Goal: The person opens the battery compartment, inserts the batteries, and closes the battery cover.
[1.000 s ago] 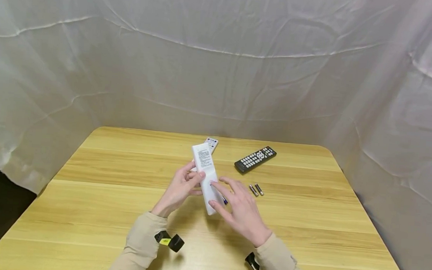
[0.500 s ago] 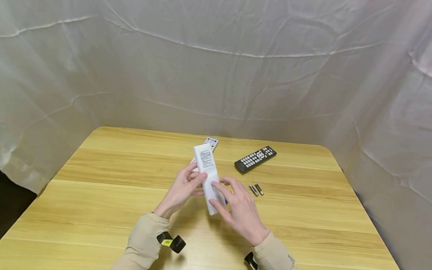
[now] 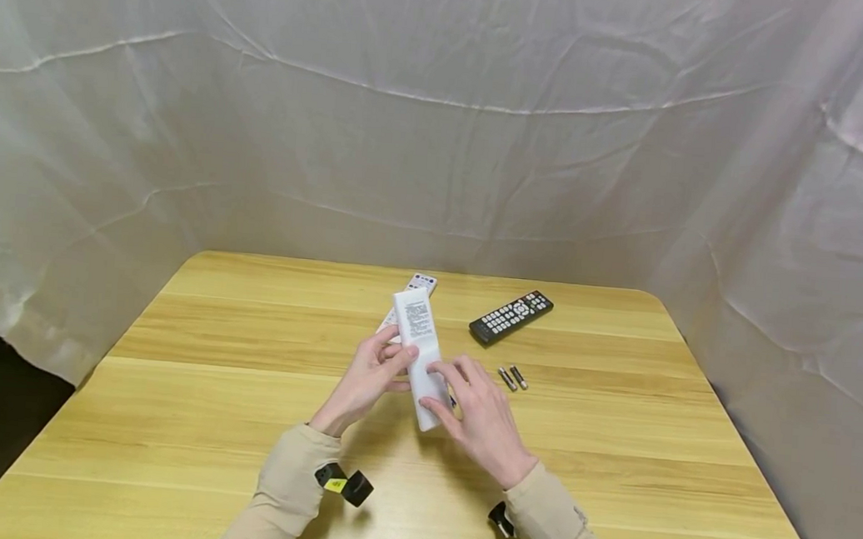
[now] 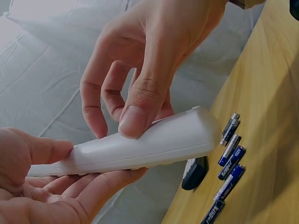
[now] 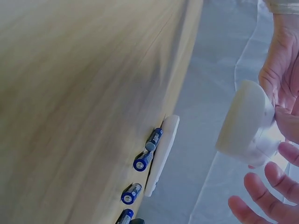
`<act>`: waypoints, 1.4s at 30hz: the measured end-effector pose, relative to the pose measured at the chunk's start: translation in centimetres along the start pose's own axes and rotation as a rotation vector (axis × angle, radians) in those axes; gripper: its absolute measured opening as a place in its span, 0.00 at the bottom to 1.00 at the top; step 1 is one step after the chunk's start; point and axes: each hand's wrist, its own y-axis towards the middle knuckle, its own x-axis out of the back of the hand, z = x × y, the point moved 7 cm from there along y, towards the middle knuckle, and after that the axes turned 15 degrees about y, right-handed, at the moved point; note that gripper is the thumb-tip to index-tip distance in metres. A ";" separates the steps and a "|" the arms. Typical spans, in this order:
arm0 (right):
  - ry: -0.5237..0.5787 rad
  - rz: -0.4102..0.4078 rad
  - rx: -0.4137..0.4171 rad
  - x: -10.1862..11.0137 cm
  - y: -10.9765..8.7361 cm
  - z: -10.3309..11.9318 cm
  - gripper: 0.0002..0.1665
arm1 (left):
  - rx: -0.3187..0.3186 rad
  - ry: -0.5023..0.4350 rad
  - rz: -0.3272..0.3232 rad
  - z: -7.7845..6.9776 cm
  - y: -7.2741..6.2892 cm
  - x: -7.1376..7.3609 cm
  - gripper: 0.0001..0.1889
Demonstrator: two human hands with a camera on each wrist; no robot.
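A white remote control (image 3: 420, 327) is held above the table, its back with a printed label facing up. My left hand (image 3: 364, 377) grips it by its left edge, thumb on the back and fingers underneath. The thumb and a fingertip of my right hand (image 3: 485, 415) touch the smooth lower part of the back, while its other fingers hang loosely bent. In the left wrist view, the right thumb (image 4: 134, 120) presses flat on the white casing. No opening shows in the back. The button side is turned down and hidden.
Behind the held remote lies another white remote (image 3: 421, 282), partly covered. A black remote (image 3: 511, 318) rests at the back right, with two dark batteries (image 3: 512, 379) in front of it. Several blue batteries (image 5: 142, 161) lie on the wooden table (image 3: 203, 420), mostly hidden in the head view.
The held remote and my left hand have shifted slightly to the right. My right thumb and fingertip stay on the back, with the index finger a little more bent.
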 end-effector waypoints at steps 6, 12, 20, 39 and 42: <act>0.091 0.028 -0.053 -0.1 0.1 -0.3 0.23 | -0.008 0.002 0.037 -0.2 0.0 -0.4 0.29; 0.207 0.051 -0.117 -0.3 0.1 -0.8 0.21 | -0.017 0.024 0.064 -0.1 0.0 -0.9 0.29; 0.242 0.060 -0.155 -0.2 0.0 -1.1 0.21 | -0.006 0.018 0.076 -0.2 0.0 -1.2 0.29; 0.286 0.064 -0.197 -0.2 0.1 -1.4 0.20 | -0.003 0.014 0.092 0.0 0.1 -1.3 0.29; 0.276 0.052 -0.172 -0.1 0.2 -1.3 0.21 | 0.000 0.012 0.085 0.0 0.1 -1.1 0.29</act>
